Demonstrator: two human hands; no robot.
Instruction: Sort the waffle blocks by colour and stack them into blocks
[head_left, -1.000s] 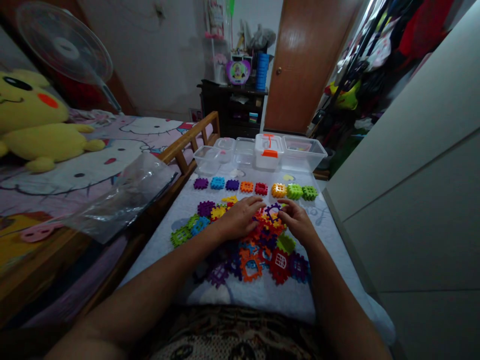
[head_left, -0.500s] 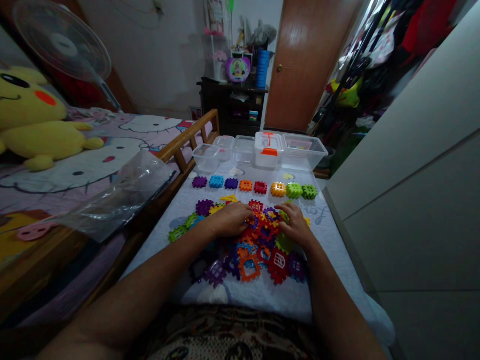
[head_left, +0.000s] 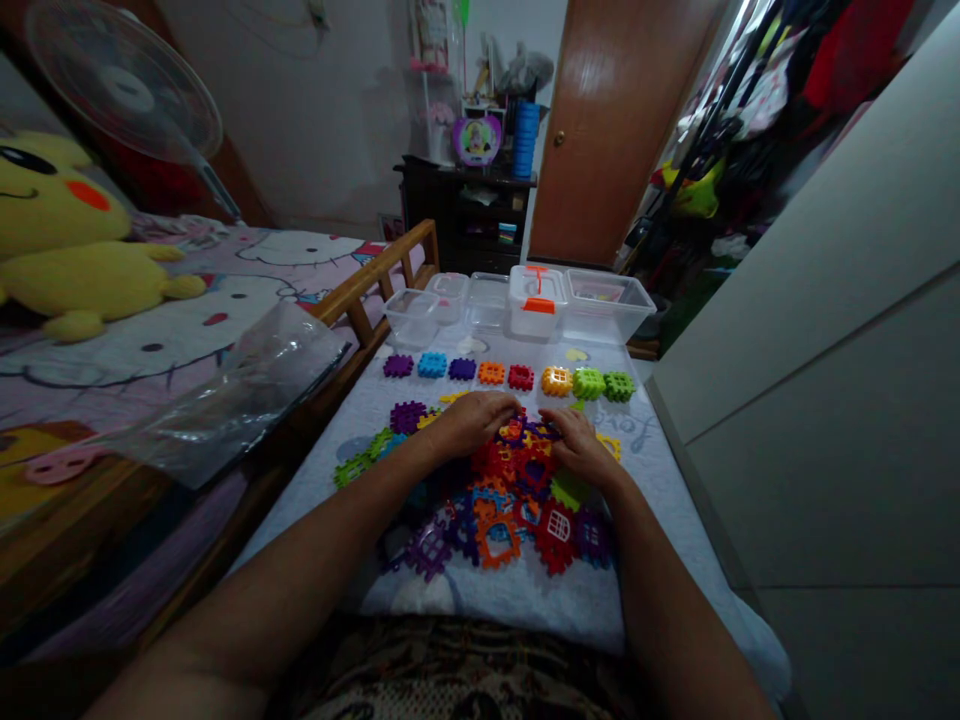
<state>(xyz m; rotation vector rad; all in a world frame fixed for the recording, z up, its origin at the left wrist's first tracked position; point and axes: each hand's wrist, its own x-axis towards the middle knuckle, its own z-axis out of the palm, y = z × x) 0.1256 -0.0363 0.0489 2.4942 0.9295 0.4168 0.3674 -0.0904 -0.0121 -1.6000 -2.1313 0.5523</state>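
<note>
A heap of colourful plastic interlocking building tiles (head_left: 517, 465) with toothed edges lies on the cloth-covered surface in front of me. Over the heap's far left side, my left hand (head_left: 476, 422) is cupped with its fingers stretched to the right and no tile visibly gripped. My right hand (head_left: 581, 448) faces it from the right, fingers apart and bent inward at the heap. Red and purple tiles show between the hands. Nearer me are an orange square frame tile (head_left: 496, 535), a red window tile (head_left: 557, 527) and a purple window tile (head_left: 430, 547). My palms hide some tiles.
Beyond the heap runs a row of several tile stacks sorted by colour, from a purple stack (head_left: 399, 366) to a green stack (head_left: 619, 386). Clear plastic boxes (head_left: 412, 316) and an orange-latched lidded box (head_left: 538, 290) stand behind. A wooden bed rail (head_left: 375, 285) borders the left, a white cabinet (head_left: 825, 400) the right.
My left hand has shifted slightly right and away from me, and my right hand slightly left. The gap between them is narrower, and tiles between them have moved.
</note>
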